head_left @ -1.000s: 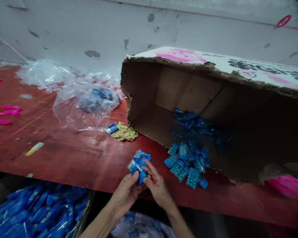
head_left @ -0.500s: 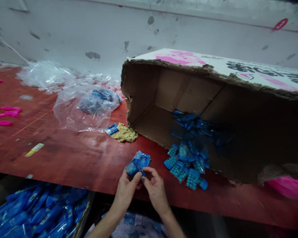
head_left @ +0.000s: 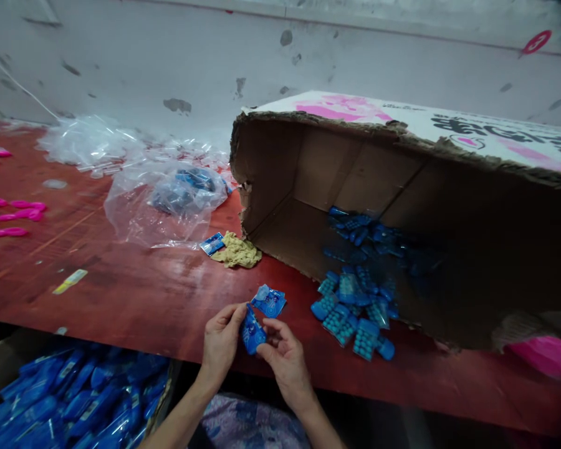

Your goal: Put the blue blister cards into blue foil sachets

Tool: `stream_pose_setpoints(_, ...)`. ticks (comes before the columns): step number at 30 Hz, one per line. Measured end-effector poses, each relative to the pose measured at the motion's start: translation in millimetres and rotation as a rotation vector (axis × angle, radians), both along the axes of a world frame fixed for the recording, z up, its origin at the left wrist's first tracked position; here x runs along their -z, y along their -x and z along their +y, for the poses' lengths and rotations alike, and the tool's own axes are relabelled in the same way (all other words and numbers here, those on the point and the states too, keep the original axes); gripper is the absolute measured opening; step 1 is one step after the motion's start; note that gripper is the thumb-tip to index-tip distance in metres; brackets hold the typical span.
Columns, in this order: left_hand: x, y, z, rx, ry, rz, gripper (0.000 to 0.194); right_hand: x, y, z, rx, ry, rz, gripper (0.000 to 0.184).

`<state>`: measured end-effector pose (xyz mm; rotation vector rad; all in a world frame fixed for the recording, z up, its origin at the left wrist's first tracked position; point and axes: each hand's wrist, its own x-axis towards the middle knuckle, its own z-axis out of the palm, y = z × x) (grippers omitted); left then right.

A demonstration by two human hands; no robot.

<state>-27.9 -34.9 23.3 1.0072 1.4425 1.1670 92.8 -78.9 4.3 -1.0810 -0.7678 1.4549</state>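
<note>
two bare hands (head_left: 220,343); one glossy blue printed packet (head_left: 251,333) held in them; one large, torn-edged brown cardboard box (head_left: 327,159); one crumpled yellowish lump (head_left: 238,252); one yellow-and-white strip (head_left: 70,282); blue packs with turquoise beads (head_left: 365,338), overlapping, uncountable.

The left hand (head_left: 223,340) and right hand (head_left: 285,358) hold a blue packet (head_left: 252,332) in front of the cardboard box (head_left: 325,159); blue containers (head_left: 365,338) lie at the box's mouth, a clear bag (head_left: 135,215) to its left.
</note>
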Motion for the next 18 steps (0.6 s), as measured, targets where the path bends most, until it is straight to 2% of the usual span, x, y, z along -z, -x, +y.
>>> stream_pose_setpoints(6, 0.2, -0.8, -2.7, -0.073, -0.017, 0.049, 0.027, -2.0, 11.9, -3.1, 0.019, 0.075, -0.016, 0.041)
stream_pose_setpoints(11, 0.6, -1.4, -3.8, -0.117, -0.025, 0.014, 0.027, -6.3, 9.0, -1.0, 0.018, 0.052, -0.053, 0.040)
stream_pose_setpoints(14, -2.3, -5.0, -4.6, -0.118, 0.104, -0.212, 0.033, -4.6, 2.5, 0.6, 0.031, 0.018, -0.081, 0.041)
stream_pose_setpoints(16, -4.3, -7.3, -6.0, -0.038, 0.243, -0.406, 0.041, -3.9, -1.5, 0.4, 0.054, -0.027, -0.142, 0.040)
stream_pose_setpoints(18, -5.9, -8.4, -7.7, 0.074, 0.350, -0.542, 0.035, -5.1, -4.8, -1.1, 0.030, -0.103, -0.261, 0.042)
